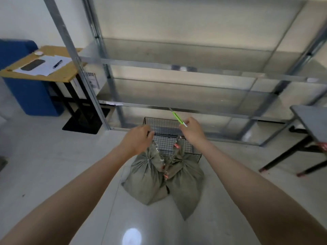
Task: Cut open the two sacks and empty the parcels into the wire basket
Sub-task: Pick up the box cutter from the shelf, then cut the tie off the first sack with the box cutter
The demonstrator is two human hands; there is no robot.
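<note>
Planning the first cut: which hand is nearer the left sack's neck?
Left. The left hand sits just over that neck; the right hand, holding the green cutter, is off to its right.

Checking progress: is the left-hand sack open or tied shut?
Tied shut: a pale tie cinches the neck of the left-hand sack, just below the left hand.

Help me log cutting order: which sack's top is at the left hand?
The left sack, bound with a white tie: the left hand seems to grip its top. The right sack tops out under the right hand holding a green knife.
</note>
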